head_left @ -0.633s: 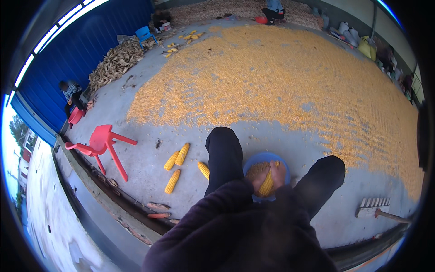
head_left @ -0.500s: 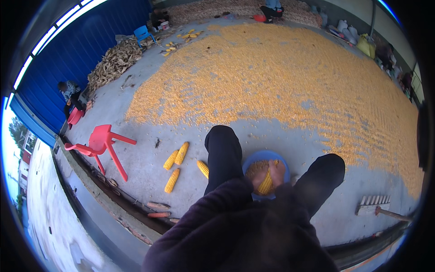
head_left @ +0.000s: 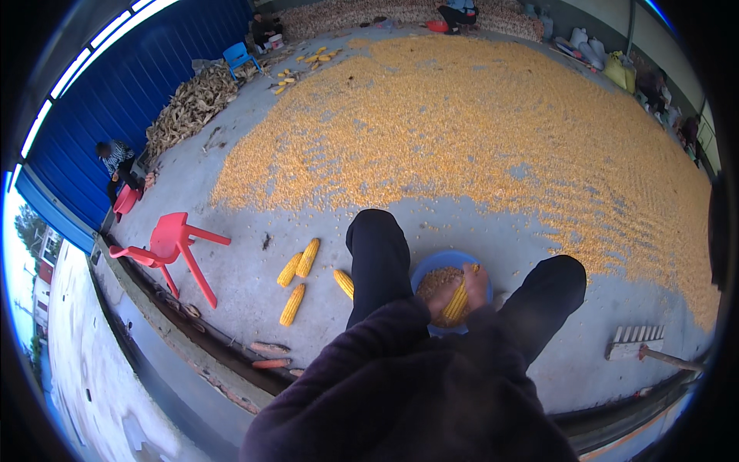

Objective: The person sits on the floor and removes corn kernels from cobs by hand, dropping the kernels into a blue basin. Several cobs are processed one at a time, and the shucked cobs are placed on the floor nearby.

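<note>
Between my knees stands a blue basin [head_left: 423,266] with loose corn kernels [head_left: 436,280] in it. Over it I hold an ear of corn [head_left: 456,305], tilted, its yellow kernels facing up. My right hand [head_left: 476,286] is wrapped round the upper end of the ear. Lower down, my left hand [head_left: 440,298] is closed against the ear's left side; its fingertips are partly hidden. Left of my left knee, a single ear of corn [head_left: 344,283] lies on the floor, with several more ears [head_left: 292,305] beyond it.
An overturned red chair [head_left: 168,237] lies to the left. Ahead, a wide layer of corn kernels [head_left: 431,131] covers the floor. A wooden rake [head_left: 636,343] lies at the right. Bare cobs [head_left: 271,363] rest by the left ledge. A person [head_left: 119,158] sits by the blue wall with a red basin [head_left: 126,200].
My right hand has shifted slightly up toward the far end of the ear, which stays over the basin. The view has tilted slightly; the floor things stay put.
</note>
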### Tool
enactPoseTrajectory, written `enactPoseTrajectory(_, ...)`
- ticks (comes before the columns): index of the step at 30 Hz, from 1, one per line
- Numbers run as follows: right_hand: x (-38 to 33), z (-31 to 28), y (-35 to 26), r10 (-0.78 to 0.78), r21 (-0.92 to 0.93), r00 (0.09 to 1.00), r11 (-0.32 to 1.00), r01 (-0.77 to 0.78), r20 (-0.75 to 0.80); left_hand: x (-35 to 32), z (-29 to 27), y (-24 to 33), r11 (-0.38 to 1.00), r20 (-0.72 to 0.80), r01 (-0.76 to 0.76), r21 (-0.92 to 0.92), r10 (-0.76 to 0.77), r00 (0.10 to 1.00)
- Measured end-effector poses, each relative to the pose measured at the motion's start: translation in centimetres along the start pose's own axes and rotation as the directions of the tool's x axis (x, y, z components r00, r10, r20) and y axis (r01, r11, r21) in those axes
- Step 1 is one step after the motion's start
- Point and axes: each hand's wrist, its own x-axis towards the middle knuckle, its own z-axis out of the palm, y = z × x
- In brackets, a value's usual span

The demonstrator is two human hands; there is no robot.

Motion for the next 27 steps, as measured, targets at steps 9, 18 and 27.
enactPoseTrajectory(9,-0.8,0.0,-0.2,0.037,-0.035,0.999,0.999,-0.037,-0.005,-0.7,-0.2,0.0,0.951,0.112,0.135,-0.279,-0.107,0.988)
enactPoseTrajectory(18,0.3,0.7,1.2,0.029,-0.056,0.999,0.998,-0.027,0.024,0.1,-1.4,-0.6,0.999,0.177,-0.044,0.026,0.039,0.983)
enactPoseTrajectory(27,0.9,-0.4,1.4,0.032,0.067,0.994,0.997,-0.025,-0.106,-1.9,0.2,1.0,0.963,0.26,0.112,-0.247,-0.046,0.964)
